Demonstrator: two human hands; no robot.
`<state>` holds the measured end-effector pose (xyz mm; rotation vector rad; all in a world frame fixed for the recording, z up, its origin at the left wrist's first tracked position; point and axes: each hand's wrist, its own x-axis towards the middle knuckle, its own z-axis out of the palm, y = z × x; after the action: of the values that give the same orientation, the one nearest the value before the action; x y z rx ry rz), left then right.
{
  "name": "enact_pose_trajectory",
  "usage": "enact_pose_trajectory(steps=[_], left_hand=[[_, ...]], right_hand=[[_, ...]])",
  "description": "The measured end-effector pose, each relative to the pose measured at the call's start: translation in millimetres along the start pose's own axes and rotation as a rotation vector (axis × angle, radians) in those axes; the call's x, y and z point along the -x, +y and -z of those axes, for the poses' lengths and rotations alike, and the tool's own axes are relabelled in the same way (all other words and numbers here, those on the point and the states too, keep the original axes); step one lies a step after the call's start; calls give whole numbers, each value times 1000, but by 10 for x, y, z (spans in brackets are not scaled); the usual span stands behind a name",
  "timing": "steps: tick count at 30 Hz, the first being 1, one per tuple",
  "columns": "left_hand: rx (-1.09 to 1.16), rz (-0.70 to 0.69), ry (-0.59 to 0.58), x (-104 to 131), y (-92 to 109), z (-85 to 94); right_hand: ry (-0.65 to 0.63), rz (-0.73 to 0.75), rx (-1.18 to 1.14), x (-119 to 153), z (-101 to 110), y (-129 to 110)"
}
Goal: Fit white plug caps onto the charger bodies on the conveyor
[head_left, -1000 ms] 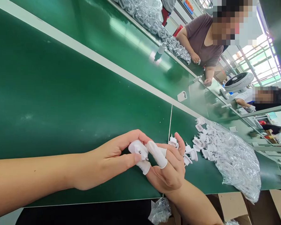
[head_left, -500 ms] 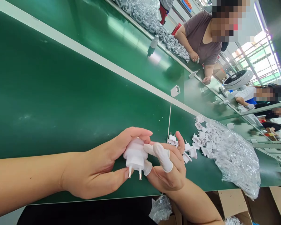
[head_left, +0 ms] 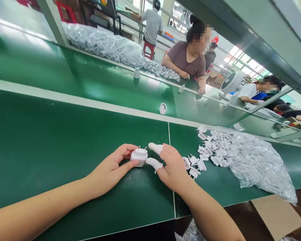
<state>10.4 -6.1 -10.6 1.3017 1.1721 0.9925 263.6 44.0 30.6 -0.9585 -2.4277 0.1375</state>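
Note:
A white plug charger (head_left: 138, 158) with two metal pins pointing up is in my left hand (head_left: 115, 167), its thumb on the near side and fingers behind. Close at its right side is my right hand (head_left: 172, 164), open, thumb and forefinger apart, with white finger cots on them. Whether the right thumb tip touches the charger I cannot tell. Several loose white plug heads (head_left: 194, 172) with pins lie just right of my right hand.
More plug heads spill from a clear plastic bag (head_left: 263, 160) on the green table (head_left: 65, 134). A white charger body (head_left: 163, 108) stands on the belt beyond the pale divider strip (head_left: 90, 104). A co-worker (head_left: 190, 60) sits opposite, near a long pile of white parts (head_left: 110, 47).
The charger has turned from pins down to pins up and sits farther from me. My right hand has let go of it and opened. My head view has tilted up and rotated.

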Motion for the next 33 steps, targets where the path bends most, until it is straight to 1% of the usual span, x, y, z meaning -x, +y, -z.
enact_pose_trajectory(steps=[2, 4, 6, 7, 9, 11, 14, 16, 19, 22, 24, 25, 26, 27, 28, 30, 31, 33], left_hand=[[-16, 21, 97, -124, 126, 85], [-56, 10, 182, -280, 292, 200], [-136, -31, 258, -490, 459, 360], [-187, -57, 307, -613, 538, 459], [-279, -101, 398, -874, 683, 669], [-352, -126, 481, -1128, 802, 856], [-430, -117, 589, -1449, 899, 1053], [-463, -86, 653, -1613, 905, 1147], [-490, -21, 743, -1816, 853, 1240], [-503, 40, 877, -2004, 755, 1220], [-528, 42, 976, -2104, 674, 1123], [-548, 22, 1004, -2140, 633, 1051], [-572, -13, 1006, -2167, 593, 965], [-594, -54, 979, -2188, 556, 869], [-613, -92, 925, -2208, 524, 768], [-626, -121, 780, -2259, 477, 573], [-620, -102, 714, -2293, 466, 488], [-589, -21, 614, -2366, 477, 361]], right_hand=[[-101, -108, 161, 10, 220, 86], [-251, -227, 325, 68, 378, 221], [-391, -353, 446, 120, 403, 387], [-429, -407, 467, 127, 371, 460], [-471, -483, 413, 100, 273, 547], [-480, -502, 330, 51, 196, 552], [-453, -479, 248, -3, 146, 490], [-405, -479, 226, -29, 121, 457], [-310, -529, 177, -73, 74, 446], [-212, -594, 132, -118, 36, 473], [-148, -619, 141, -142, 21, 507], [-124, -624, 141, -151, 17, 526], [-101, -619, 134, -157, 14, 545], [-72, -605, 116, -161, 12, 562], [-33, -585, 85, -164, 10, 576], [73, -551, -41, -173, 5, 589], [131, -557, -148, -182, 0, 587], [212, -640, -437, -214, -8, 564]])
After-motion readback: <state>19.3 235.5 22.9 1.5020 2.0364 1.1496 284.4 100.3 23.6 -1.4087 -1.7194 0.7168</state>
